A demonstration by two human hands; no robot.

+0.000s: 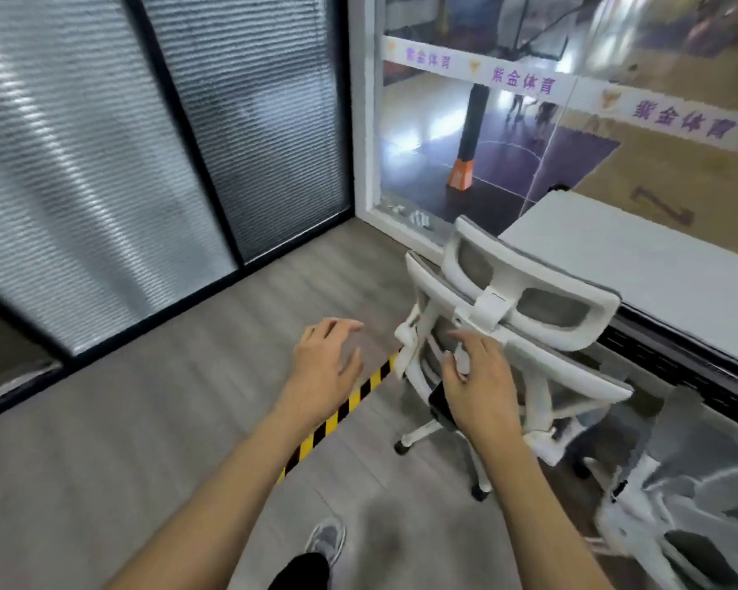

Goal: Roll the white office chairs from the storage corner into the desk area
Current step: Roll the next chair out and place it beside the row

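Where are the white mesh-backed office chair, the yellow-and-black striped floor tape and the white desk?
White mesh-backed office chair (546, 308): head view, headrest.
Yellow-and-black striped floor tape (341, 413): head view, mid-strip.
White desk (640, 266): head view, bare top.

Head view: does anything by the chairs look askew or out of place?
Nothing is clearly wrong. The white chair stands on its castors beside the desk; a second chair is blurred. The striped floor tape lies flat.
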